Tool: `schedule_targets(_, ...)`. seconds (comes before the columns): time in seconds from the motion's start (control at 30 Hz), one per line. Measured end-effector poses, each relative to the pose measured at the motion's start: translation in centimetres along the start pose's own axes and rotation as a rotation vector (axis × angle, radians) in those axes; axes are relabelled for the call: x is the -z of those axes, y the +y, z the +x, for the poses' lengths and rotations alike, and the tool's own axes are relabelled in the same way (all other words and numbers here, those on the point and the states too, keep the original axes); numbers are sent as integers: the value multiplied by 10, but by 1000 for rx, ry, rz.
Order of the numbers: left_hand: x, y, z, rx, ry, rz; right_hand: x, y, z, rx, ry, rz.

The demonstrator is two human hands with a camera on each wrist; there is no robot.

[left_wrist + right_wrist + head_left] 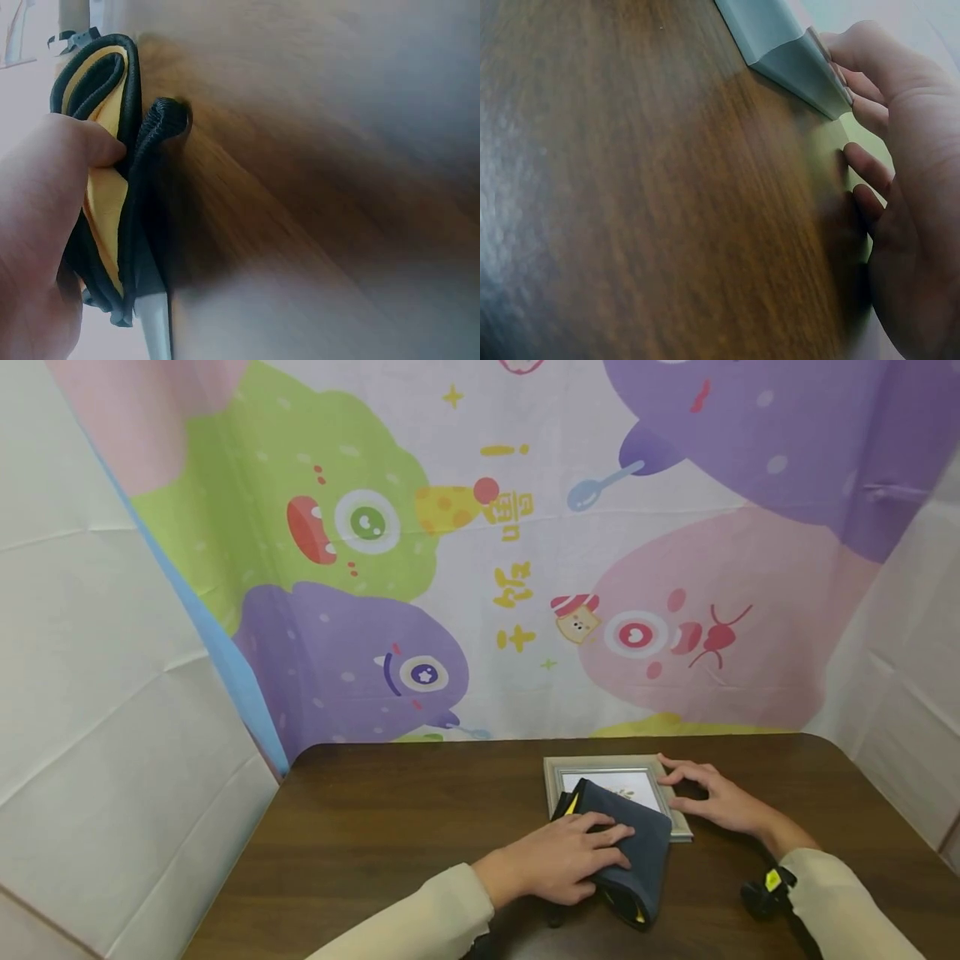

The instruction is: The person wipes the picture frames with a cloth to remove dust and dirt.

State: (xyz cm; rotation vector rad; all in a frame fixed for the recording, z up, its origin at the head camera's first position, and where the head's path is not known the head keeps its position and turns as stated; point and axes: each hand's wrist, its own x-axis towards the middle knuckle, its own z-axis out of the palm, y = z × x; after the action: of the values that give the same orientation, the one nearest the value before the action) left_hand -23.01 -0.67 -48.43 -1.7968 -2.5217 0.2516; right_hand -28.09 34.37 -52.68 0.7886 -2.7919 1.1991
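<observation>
My left hand [567,858] grips a folded cleaning cloth [637,864], dark blue-grey with black edging and a yellow underside. Its fingers spread over the top while the thumb tucks into the yellow fold, as the left wrist view shows. The cloth overlaps the lower left of a picture frame [552,777] lying on the table, hiding part of the picture. Along the right border of that frame rest the thumb and fingertips of my right hand [723,802]. In the right wrist view they touch the outer side of the pale frame [795,64] near a corner.
The dark wooden table [390,827] has rounded far corners. Behind it hangs a cloth backdrop [525,552] with cartoon figures, and pale sheets [112,693] stand at both sides. A black strap [768,893] with a yellow mark sits at my right wrist.
</observation>
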Motion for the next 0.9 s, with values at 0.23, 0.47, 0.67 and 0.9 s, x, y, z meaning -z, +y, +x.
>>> schedule_targets(0.23, 3, 6, 19, -9, -19, 10, 0, 0, -1, -4, 4, -14)
schedule_targets(0.47, 9, 14, 37, 2, -57, 31, 0, 4, -3, 37, 22, -28)
schedule_targets(0.67, 13, 18, 51, -5, -90, 47, 0, 7, -5, 41, 20, 0)
schedule_targets(0.9, 11, 17, 54, 0, -98, 36, -2, 7, -3, 29, 15, 25)
